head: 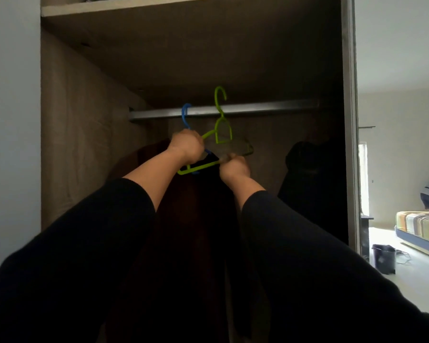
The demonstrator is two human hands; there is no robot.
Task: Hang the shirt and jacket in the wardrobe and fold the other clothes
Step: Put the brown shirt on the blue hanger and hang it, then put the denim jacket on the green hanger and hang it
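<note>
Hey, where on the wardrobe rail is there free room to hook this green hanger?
Free: the rail between the green hanger and the dark garment at right. Crowded: left end, where the blue hanger hooks on, beside both hands.

A lime-green hanger (223, 131), a blue hanger (185, 115), black sleeves (89, 243) and a striped multicoloured mattress (421, 225).

Single head-worn wide-angle view; faces forward and slightly up into open brown wooden wardrobe (84, 134); close, grey metal hanging rail (258, 108) within arms' reach; bright room visible along right edge.
</note>
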